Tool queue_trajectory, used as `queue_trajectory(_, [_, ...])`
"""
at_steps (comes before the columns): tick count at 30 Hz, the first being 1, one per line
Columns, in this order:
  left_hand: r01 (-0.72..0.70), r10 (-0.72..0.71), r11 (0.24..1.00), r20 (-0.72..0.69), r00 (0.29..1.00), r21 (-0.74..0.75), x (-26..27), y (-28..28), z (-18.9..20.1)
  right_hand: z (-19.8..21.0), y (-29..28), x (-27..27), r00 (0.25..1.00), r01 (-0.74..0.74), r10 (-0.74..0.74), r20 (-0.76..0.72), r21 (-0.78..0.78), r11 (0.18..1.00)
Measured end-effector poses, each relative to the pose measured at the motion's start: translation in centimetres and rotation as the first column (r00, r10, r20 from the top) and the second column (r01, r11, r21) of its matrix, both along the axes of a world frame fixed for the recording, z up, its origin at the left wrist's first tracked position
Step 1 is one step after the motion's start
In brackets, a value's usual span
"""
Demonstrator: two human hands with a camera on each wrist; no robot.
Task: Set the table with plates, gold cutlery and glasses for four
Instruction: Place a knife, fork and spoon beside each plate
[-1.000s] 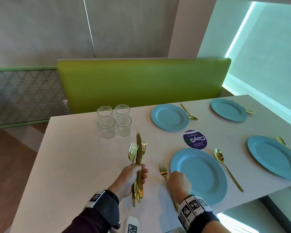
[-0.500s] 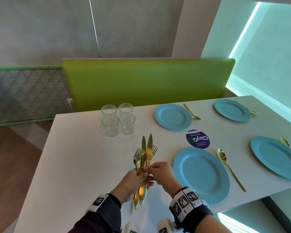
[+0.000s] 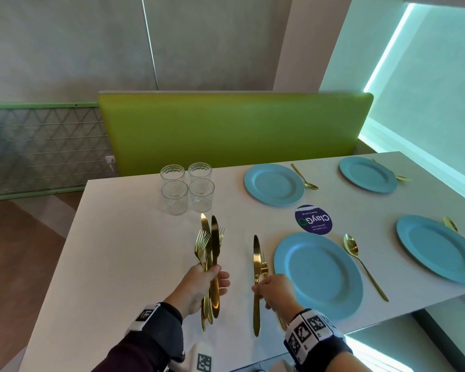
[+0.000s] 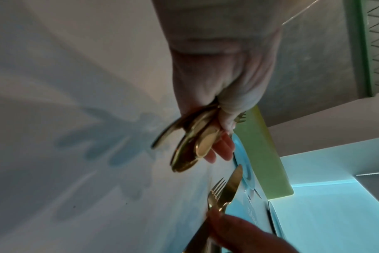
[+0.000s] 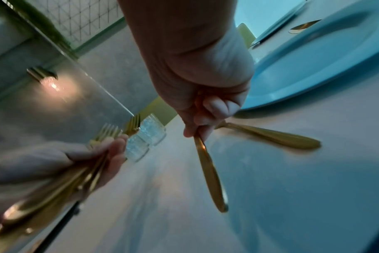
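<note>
My left hand point(image 3: 199, 284) grips a bundle of gold knives and forks point(image 3: 210, 253) upright above the white table point(image 3: 113, 264); the bundle's handles point(image 4: 190, 145) show in the left wrist view. My right hand point(image 3: 275, 289) pinches a single gold knife point(image 3: 257, 267) by its handle point(image 5: 208, 171), just left of the near blue plate point(image 3: 320, 272). A gold fork point(image 3: 264, 267) lies on the table beside that plate, partly under my right hand. A gold spoon point(image 3: 360, 261) lies to the plate's right.
Several clear glasses point(image 3: 187, 187) stand grouped at the table's far side. Three more blue plates point(image 3: 274, 183) point(image 3: 368, 174) point(image 3: 438, 248) each have a spoon beside them. A purple round sticker point(image 3: 313, 219) sits mid-table. A green bench back point(image 3: 234, 130) runs behind.
My right hand laid a fork by the near plate, went to the bundle in my left hand, and has now drawn one knife out and carried it right toward the plate.
</note>
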State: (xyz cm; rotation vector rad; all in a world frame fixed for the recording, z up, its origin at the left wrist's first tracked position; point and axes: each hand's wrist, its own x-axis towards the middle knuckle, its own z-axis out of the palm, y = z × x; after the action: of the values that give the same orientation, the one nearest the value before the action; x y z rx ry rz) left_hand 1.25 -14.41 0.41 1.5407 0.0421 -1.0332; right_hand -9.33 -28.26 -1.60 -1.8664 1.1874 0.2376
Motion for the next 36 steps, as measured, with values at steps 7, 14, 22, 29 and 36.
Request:
queue_trajectory(7, [-0.017,0.017,1.000,-0.007,1.000,0.010,-0.4,-0.2,0.0,-1.6,0.2,-0.7,0.968,-0.180,0.142,-0.209,-0.175,0.968])
queue_trajectory(14, [-0.014,0.013,1.000,0.025,1.000,0.020,-1.1,-0.6,0.4,-2.1,0.0,-0.6,0.954,-0.201,0.124,-0.274,-0.275,0.940])
queue_trajectory(22, [-0.034,0.034,0.999,0.028,0.999,0.026,-1.3,-0.3,0.5,-2.4,0.1,-0.9,0.964,-0.183,0.097,-0.246,-0.360,0.915])
queue_trajectory(29, [-0.003,0.001,0.999,0.047,0.999,0.040,-1.5,-0.3,0.7,-0.7,0.2,0.2,0.992,-0.124,0.120,-0.033,-0.316,0.941])
queue_trajectory(36, [0.042,-0.044,0.998,0.058,0.997,0.035,-1.9,-1.0,1.7,1.9,0.8,2.6,0.932,-0.078,0.138,0.336,-0.185,0.980])
